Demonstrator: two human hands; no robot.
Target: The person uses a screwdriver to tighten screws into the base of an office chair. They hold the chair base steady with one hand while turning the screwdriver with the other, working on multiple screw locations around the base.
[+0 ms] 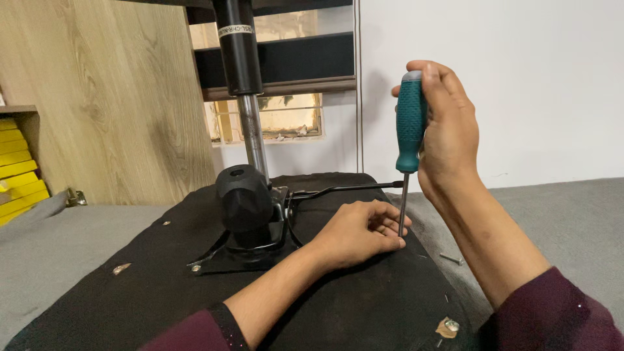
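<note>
Maroon-sleeved left hand (361, 231) pinches the shaft tip on an upturned chair seat (162, 286); right hand (445, 130) grips the teal screwdriver (410, 123) upright, apparently driving a screw; steady downward pressure needed.

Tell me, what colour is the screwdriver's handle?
The screwdriver handle is teal green with a grey cap, gripped by the right hand. The head view shows it best.
</note>
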